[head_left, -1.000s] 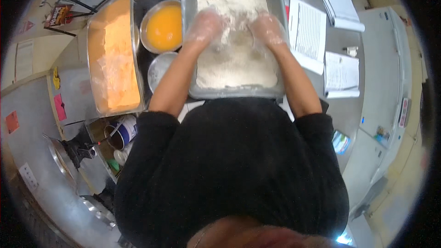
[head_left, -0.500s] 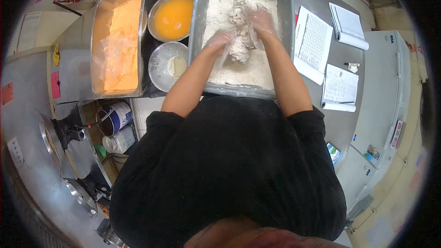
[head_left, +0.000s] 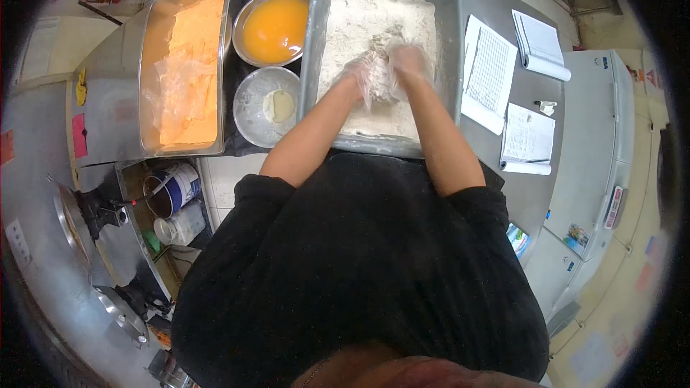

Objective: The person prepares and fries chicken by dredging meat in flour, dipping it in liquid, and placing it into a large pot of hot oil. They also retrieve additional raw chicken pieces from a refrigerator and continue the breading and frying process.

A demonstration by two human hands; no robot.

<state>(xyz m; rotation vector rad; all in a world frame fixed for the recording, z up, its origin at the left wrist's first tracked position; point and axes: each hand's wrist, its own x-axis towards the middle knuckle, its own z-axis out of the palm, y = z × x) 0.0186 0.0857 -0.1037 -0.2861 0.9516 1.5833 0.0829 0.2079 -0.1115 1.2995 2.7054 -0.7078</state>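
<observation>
Overhead, the scene reads as a breading station seen from the wearer's head.

Left hand: the left hand (head_left: 365,77), in a thin clear glove, is cupped with fingers curled against a floured lump; whether it truly grips the lump cannot be told.

Right hand: the right hand (head_left: 410,65), also gloved, is pressed close beside the left, fingers bent down onto the same lump, so the two hands meet over it.

Floured piece: the floured lump (head_left: 386,72) sits between and under the palms, near the middle of the flour bed, coated the same pale colour as its surroundings; its kind cannot be made out.

Flour tub: the grey rectangular tub (head_left: 450,36) holds a bed of white flour (head_left: 352,25), thickest toward the far end and thinner near the person.

Egg bowl: a round metal bowl of orange-yellow liquid (head_left: 274,26) stands just left of the tub, at its far end.

Small bowl: a second metal bowl (head_left: 267,105), with a small pale dab at its centre, stands nearer the person, just beside the first.

Crumb tray: a long steel tray (head_left: 185,65) of orange coating lies left of both bowls, with a crumpled clear film on its contents.

Papers: printed sheets and a notebook (head_left: 510,72) lie on the counter right of the tub.

Lower shelf: a blue-and-white can (head_left: 177,188) stands below the counter, left of the person's black sleeve.
</observation>
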